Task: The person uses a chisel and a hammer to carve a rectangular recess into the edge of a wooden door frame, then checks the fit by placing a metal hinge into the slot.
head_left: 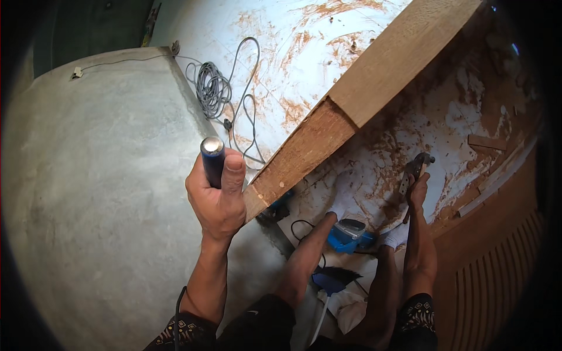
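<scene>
My left hand (213, 205) grips the dark blue, metal-capped handle (212, 154) of an upright tool, its lower part hidden, at the near end of a long wooden beam (398, 64). The beam runs diagonally to the upper right, with a rougher, reddish cut section (307, 146) toward me. My right hand (417, 193) is below and right of the beam, closed around a hammer (422, 161) with a dark head; a pale, holed piece along it is too small to make out.
A grey concrete slab (105, 164) fills the left, with a coiled cable (211, 90) beside it. A blue power tool (345, 237) and a broom (331, 281) lie by my feet on the sawdust-strewn white floor (293, 52). Wood offcuts (486, 142) and slatted wood (492, 275) are at right.
</scene>
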The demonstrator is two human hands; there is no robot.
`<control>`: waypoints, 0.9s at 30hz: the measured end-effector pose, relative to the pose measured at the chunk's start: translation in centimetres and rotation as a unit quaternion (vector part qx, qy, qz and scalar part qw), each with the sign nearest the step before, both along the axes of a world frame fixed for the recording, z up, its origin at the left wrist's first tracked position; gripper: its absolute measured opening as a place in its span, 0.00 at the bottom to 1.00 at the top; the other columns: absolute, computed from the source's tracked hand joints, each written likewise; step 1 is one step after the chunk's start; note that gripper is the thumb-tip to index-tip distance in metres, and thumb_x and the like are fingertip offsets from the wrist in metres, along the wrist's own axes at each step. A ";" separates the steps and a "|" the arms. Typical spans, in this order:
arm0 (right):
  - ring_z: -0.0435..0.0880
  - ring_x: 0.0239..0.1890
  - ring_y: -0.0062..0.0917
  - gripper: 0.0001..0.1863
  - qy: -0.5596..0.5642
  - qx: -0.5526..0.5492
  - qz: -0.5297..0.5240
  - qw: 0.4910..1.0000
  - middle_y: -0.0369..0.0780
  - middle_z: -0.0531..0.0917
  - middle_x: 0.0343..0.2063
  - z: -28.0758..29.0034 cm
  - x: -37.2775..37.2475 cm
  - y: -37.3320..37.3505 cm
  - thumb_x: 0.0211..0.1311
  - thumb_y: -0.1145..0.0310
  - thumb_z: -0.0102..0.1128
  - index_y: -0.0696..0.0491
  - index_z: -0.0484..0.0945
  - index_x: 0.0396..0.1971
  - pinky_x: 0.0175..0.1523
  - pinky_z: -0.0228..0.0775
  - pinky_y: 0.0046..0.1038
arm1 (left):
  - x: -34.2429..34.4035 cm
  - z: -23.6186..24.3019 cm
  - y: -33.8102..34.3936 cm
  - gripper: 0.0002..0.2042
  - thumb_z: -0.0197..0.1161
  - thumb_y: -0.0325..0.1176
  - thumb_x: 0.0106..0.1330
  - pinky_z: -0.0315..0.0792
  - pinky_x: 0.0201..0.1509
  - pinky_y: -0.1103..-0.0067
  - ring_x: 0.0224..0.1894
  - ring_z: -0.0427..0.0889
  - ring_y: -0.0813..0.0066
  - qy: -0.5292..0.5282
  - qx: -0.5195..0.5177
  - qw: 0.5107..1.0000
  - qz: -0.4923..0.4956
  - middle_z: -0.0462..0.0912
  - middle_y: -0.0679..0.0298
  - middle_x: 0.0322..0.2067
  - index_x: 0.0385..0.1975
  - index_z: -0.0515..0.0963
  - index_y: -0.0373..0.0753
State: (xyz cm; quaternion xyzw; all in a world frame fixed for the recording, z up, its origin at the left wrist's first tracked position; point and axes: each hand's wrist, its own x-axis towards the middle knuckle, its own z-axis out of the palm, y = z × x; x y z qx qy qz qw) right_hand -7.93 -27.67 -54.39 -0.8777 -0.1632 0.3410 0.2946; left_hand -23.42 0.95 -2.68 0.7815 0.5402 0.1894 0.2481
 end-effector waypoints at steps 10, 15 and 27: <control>0.75 0.44 0.56 0.19 -0.128 -0.074 0.151 0.977 0.55 0.75 0.43 0.0 0.3 -0.5 0.71 0.62 0.60 0.62 0.67 0.46 0.50 0.68 0.51 | 0.8 0.8 -0.2 0.23 0.69 0.52 0.70 0.64 0.29 0.83 0.26 0.69 0.87 -0.003 0.033 0.999 0.015 0.74 0.72 0.22 0.32 0.76 0.34; 0.76 0.51 0.55 0.26 -0.177 -0.083 0.151 0.969 0.57 0.75 0.48 4.3 1.5 -0.2 0.67 0.61 0.64 0.66 0.68 0.53 0.56 0.68 0.50 | 0.3 0.5 0.0 0.24 0.71 0.54 0.67 0.68 0.28 0.79 0.24 0.72 0.82 0.004 0.039 0.999 -0.001 0.76 0.67 0.21 0.33 0.76 0.35; 0.84 0.45 0.29 0.20 0.102 0.289 0.091 0.947 0.44 0.84 0.46 52.7 5.6 11.3 0.71 0.70 0.63 0.60 0.74 0.58 0.53 0.76 0.29 | -1.0 0.3 0.2 0.19 0.49 0.43 0.75 0.66 0.27 0.67 0.21 0.74 0.58 -0.097 0.152 0.946 -0.271 0.74 0.58 0.21 0.29 0.78 0.34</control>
